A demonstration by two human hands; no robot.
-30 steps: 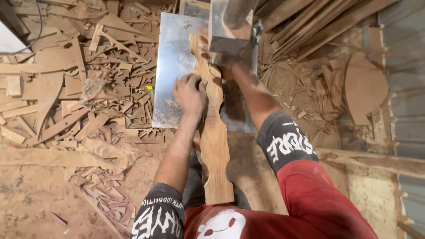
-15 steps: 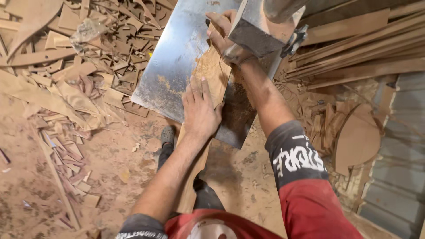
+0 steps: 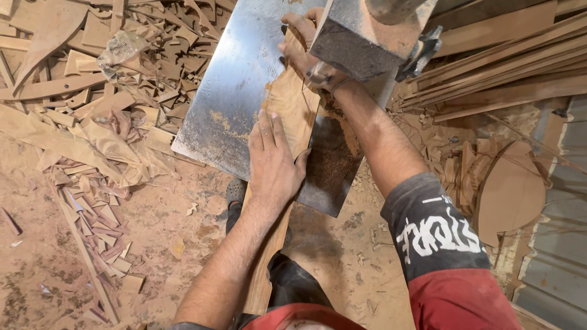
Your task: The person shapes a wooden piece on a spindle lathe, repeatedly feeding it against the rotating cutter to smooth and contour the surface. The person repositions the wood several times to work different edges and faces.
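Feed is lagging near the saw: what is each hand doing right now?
Left hand: open, palm pressed flat on the wooden board.
Right hand: fingers on the board's far end beside the saw housing; partly hidden, grip cannot be told.

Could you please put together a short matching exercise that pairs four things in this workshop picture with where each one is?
Things:
1. left hand
2. right hand
3. offcut pile
4. long slats

Places:
A. stacked at the right of the metal table
B. far end of the wooden board, beside the saw housing
C. flat on the board's near part
D. on the floor left of the table

Pairs: 1-C, 2-B, 3-D, 4-A
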